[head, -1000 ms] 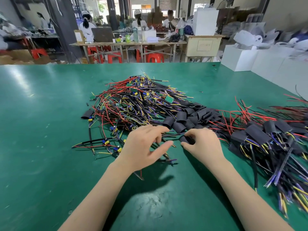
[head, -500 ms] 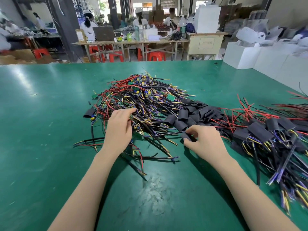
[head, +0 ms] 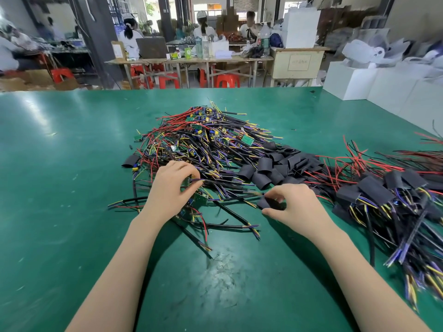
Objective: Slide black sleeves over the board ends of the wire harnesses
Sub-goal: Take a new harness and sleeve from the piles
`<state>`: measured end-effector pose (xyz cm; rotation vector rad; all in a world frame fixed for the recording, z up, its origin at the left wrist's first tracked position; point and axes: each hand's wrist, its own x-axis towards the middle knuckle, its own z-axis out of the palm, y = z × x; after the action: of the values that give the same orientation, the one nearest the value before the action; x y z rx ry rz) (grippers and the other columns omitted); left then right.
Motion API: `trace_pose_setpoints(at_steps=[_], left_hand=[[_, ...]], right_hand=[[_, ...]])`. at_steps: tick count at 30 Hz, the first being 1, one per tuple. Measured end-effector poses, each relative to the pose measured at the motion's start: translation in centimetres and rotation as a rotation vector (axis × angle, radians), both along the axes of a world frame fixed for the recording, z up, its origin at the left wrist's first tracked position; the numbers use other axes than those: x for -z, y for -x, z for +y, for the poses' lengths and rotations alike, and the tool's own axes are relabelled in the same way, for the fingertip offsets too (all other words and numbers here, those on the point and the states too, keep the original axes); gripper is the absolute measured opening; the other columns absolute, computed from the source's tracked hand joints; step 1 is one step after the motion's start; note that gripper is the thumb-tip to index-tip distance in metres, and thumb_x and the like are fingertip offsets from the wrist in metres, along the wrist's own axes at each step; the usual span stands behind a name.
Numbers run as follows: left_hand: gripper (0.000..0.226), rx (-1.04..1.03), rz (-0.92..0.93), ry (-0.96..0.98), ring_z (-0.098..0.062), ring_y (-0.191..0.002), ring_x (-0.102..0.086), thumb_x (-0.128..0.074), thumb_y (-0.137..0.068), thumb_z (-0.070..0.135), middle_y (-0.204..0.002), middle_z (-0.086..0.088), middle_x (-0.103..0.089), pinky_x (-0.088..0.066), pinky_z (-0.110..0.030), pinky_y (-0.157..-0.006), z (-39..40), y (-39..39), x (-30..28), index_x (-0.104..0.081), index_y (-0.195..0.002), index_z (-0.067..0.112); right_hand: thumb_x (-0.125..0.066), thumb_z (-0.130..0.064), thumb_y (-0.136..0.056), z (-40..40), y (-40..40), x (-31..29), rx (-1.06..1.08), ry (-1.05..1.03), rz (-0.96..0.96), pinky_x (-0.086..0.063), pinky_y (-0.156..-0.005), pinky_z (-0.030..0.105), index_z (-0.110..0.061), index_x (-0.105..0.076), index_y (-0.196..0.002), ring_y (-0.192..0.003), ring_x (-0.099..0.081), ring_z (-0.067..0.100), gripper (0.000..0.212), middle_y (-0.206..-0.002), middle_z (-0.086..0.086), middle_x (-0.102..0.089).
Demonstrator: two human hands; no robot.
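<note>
Left hand (head: 171, 188) now nearer, harness (head: 230, 188) lengthwise toward sleeve (head: 271, 204).

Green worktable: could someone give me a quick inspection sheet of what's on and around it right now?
Surface: green table, scuffed near the front edge.
Job's things: heap of unsleeved wire harnesses; loose black sleeves; sleeved harnesses at right.
Clutter: stray sleeve left of the heap.
Hands: left hand grips a harness board; right hand pinches a black sleeve.
Cables: nothing seen beyond harness wires.
Surroundings: seated workers, red stools, white boxes.
</note>
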<state>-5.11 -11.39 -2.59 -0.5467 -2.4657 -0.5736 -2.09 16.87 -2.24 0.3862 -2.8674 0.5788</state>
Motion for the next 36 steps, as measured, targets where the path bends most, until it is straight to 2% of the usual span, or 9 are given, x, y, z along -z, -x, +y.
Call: trace_pose_setpoints(at_steps=[1,5,9,12,15,22,27,32,36], left_hand=[[0.005,0.01,-0.001,-0.062,-0.021,-0.092,-0.06,-0.073,-0.086,0.015,-0.091,0.005,-0.068,-0.045,-0.041,-0.086,0.0,0.0,-0.2,-0.069,-0.087,0.013],[0.011,-0.017,0.019,-0.433,0.0,-0.085,-0.064,-0.069,-0.088,0.009,-0.092,0.007,-0.072,-0.046,-0.011,-0.083,0.3,-0.6,-1.1,-0.074,-0.095,0.017],[0.014,0.017,-0.036,-0.605,-0.01,-0.082,-0.068,-0.067,-0.091,0.011,-0.093,0.007,-0.073,-0.052,-0.02,-0.079,0.6,-1.0,-1.7,-0.073,-0.096,0.022],[0.014,0.058,-0.064,-0.598,-0.01,-0.084,-0.068,-0.066,-0.091,0.011,-0.093,0.009,-0.072,-0.052,-0.022,-0.08,1.1,-1.4,-2.0,-0.072,-0.096,0.023],[0.013,0.066,-0.072,-0.578,-0.009,-0.083,-0.067,-0.065,-0.091,0.01,-0.092,0.007,-0.072,-0.052,-0.021,-0.079,1.4,-1.6,-2.1,-0.072,-0.096,0.021],[0.01,0.063,-0.098,-0.57,-0.01,-0.081,-0.066,-0.065,-0.092,0.009,-0.088,0.004,-0.072,-0.051,-0.022,-0.079,1.3,-1.5,-1.9,-0.074,-0.096,0.012],[0.011,0.061,-0.083,-0.52,-0.001,-0.08,-0.065,-0.066,-0.09,0.008,-0.09,0.008,-0.072,-0.047,-0.012,-0.077,1.6,-1.5,-1.6,-0.074,-0.093,0.017],[0.015,0.078,-0.106,-0.466,0.001,-0.074,-0.061,-0.067,-0.089,0.005,-0.082,0.011,-0.069,-0.042,-0.007,-0.072,2.7,-1.8,-1.3,-0.071,-0.086,0.019],[0.013,0.129,-0.164,-0.444,-0.003,-0.068,-0.058,-0.067,-0.089,0.007,-0.077,0.008,-0.068,-0.044,-0.012,-0.068,3.5,-2.1,-1.3,-0.071,-0.084,0.019]], right_hand=[[-0.075,-0.032,-0.074,0.0,0.0,0.0,-0.001,0.01,0.004,-0.05,-0.082,0.036,-0.018,-0.07,-0.1,-0.091,-0.063,0.024,0.031,-0.096,0.001,-0.071],[-0.074,-0.022,-0.072,0.0,0.0,0.0,0.031,0.111,0.078,-0.05,-0.084,0.036,-0.018,-0.069,-0.102,-0.094,-0.064,0.021,0.03,-0.097,-0.002,-0.071],[-0.076,-0.014,-0.07,0.1,-0.1,-0.5,0.065,0.296,0.227,-0.05,-0.086,0.031,-0.019,-0.066,-0.104,-0.093,-0.065,0.015,0.037,-0.099,-0.006,-0.071],[-0.076,-0.009,-0.071,-0.1,-0.4,-1.0,0.065,0.4,0.318,-0.048,-0.086,0.026,-0.018,-0.065,-0.106,-0.093,-0.066,0.011,0.038,-0.097,-0.008,-0.071],[-0.075,-0.006,-0.074,-0.1,-0.4,-1.2,0.067,0.459,0.366,-0.05,-0.089,0.033,-0.018,-0.065,-0.108,-0.096,-0.066,0.012,0.036,-0.098,-0.009,-0.071],[-0.076,-0.008,-0.076,0.0,-0.2,-1.0,0.04,0.425,0.416,-0.047,-0.089,0.036,-0.019,-0.065,-0.107,-0.097,-0.065,0.014,0.035,-0.099,-0.012,-0.069],[-0.078,-0.008,-0.073,0.2,-0.1,-0.7,-0.035,0.223,0.459,-0.038,-0.084,0.036,-0.016,-0.066,-0.107,-0.093,-0.064,0.023,0.037,-0.102,-0.006,-0.069],[-0.079,-0.004,-0.066,-0.5,-0.3,-0.7,-0.111,-0.009,0.553,-0.03,-0.079,0.032,-0.018,-0.067,-0.097,-0.081,-0.064,0.022,0.036,-0.088,-0.007,-0.068],[-0.08,-0.007,-0.065,-0.5,-0.2,-0.6,-0.114,-0.051,0.546,-0.029,-0.078,0.032,-0.018,-0.067,-0.095,-0.08,-0.064,0.022,0.035,-0.087,-0.006,-0.069]])
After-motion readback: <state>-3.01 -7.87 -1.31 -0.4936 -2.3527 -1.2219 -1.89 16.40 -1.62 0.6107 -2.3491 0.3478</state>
